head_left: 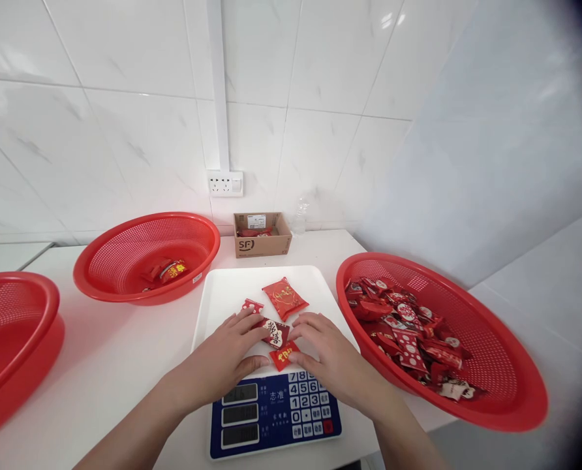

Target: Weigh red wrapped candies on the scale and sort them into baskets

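Observation:
My left hand (225, 349) lies over the left side of the white scale tray (227, 281), its fingers apart on the edges of a red polka-dot packet (253, 305) and a dark red packet (276, 333) with a white label. Curved from the other side, my right hand (327, 349) has its thumb against a small red packet (283, 356) with gold print. Both hands flank these packets, and neither visibly grips one. Just beyond the fingertips sits a larger red packet (285, 297). Below the tray is the scale's blue keypad panel (276, 418) with displays.
At the right, a red basket (511, 398) holds many packets. Another red basket (95, 290) at the back left contains several packets, and part of a third basket (51, 297) shows at far left. A cardboard box (266, 247) and a clear bottle (301, 217) stand by the wall.

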